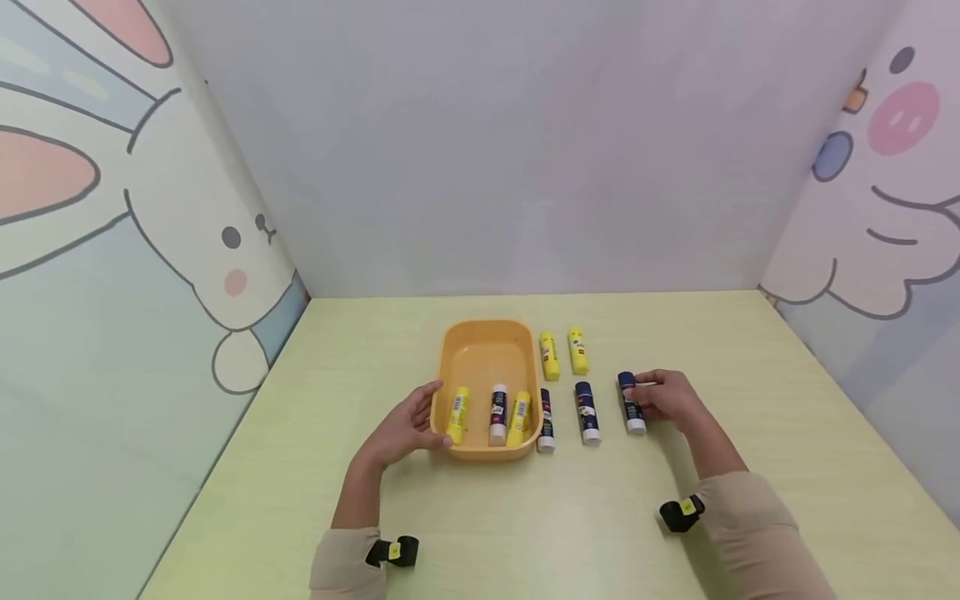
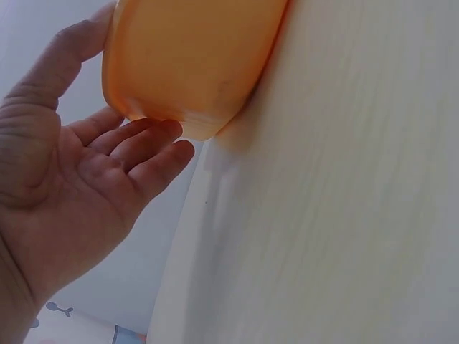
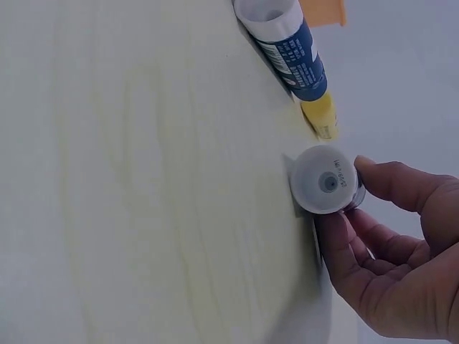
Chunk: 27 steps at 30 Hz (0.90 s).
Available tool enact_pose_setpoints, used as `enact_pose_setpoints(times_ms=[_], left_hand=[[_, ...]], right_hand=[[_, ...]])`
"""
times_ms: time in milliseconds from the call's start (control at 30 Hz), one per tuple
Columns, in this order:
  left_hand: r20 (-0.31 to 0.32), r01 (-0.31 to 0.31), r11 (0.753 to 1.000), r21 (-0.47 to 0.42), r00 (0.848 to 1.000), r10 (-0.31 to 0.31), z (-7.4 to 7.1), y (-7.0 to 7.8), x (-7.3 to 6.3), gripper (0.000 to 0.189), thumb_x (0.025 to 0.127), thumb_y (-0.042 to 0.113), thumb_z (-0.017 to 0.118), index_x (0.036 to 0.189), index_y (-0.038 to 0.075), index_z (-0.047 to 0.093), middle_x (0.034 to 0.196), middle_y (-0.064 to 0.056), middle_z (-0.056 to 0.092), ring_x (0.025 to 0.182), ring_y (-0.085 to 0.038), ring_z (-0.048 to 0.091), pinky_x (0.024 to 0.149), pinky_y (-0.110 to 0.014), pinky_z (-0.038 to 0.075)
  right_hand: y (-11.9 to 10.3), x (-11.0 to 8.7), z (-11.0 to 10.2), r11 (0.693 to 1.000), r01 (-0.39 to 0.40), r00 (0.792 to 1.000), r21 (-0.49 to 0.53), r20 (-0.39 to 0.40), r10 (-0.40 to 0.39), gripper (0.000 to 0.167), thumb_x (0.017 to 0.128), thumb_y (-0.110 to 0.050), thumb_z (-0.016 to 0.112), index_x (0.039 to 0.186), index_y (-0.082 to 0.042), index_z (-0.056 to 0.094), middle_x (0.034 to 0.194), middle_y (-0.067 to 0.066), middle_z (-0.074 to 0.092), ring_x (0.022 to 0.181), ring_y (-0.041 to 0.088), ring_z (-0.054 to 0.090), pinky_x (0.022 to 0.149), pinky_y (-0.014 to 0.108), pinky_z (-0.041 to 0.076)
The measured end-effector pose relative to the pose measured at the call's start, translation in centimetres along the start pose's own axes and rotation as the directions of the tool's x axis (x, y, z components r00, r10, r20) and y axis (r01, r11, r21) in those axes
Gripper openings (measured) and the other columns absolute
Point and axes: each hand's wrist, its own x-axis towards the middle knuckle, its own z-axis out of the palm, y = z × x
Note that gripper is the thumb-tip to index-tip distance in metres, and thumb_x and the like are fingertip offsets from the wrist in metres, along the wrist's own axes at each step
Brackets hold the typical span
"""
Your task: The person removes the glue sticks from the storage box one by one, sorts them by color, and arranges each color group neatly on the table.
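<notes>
My left hand [image 1: 405, 427] holds the left side of an orange plastic tray [image 1: 489, 328], thumb at its near corner. Seen from the left wrist, the thumb and fingers bracket the tray's wall [image 2: 193, 57]. Inside the tray lie two yellow glue sticks [image 1: 458, 415] and a navy one [image 1: 498, 414]. To the right, my right hand [image 1: 665, 395] pinches a navy glue stick [image 1: 630, 404] lying on the table between thumb and fingers. Its white round end [image 3: 324, 179] faces the right wrist camera. Another navy glue stick [image 1: 587, 413] lies left of it.
A third navy glue stick [image 1: 546, 420] lies right along the tray's right side. Behind it are two yellow glue sticks [image 1: 550, 356] on the pale wooden table [image 1: 480, 533]. A grey wall [image 1: 480, 167] rises at the back, with cartoon-printed panels [image 1: 90, 375] at both sides.
</notes>
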Motion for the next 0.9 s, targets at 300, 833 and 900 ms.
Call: enact_pose_setpoints(times_ms=[300,833,900], left_hand=[[0.010,0.002,1.000,-0.004,1.000,-0.002,0.2,-0.2,-0.3,0.096,0.067,0.007,0.082,0.146,0.009,0.028,0.150,-0.009,0.026,0.133,-0.024,0.029,0.104,-0.039,0.028],[-0.010,-0.001,1.000,0.004,1.000,0.001,0.0,0.1,-0.1,0.095,0.067,0.004,0.082,0.146,0.009,0.028,0.150,-0.008,0.026,0.133,-0.024,0.029,0.105,-0.039,0.027],[-0.010,0.002,1.000,0.001,1.000,-0.002,0.0,0.1,-0.2,0.095,0.068,0.004,0.082,0.146,0.010,0.028,0.150,-0.008,0.025,0.134,-0.024,0.028,0.105,-0.039,0.027]], right_hand=[[0.5,-0.9,0.7,0.999,-0.019,0.999,-0.049,-0.029,0.018,0.053,0.084,-0.018,0.069,0.125,0.008,0.046,0.108,0.021,0.053,0.077,0.021,0.055,0.065,0.030,0.052],[0.4,-1.4,0.6,0.999,0.017,1.000,-0.043,0.007,-0.016,0.053,0.085,-0.020,0.068,0.124,0.010,0.046,0.103,0.019,0.056,0.079,0.021,0.056,0.067,0.031,0.052],[0.5,-1.5,0.6,0.999,0.017,1.000,-0.045,0.008,-0.016,0.054,0.085,-0.021,0.068,0.124,0.010,0.046,0.100,0.017,0.056,0.077,0.021,0.056,0.066,0.031,0.052]])
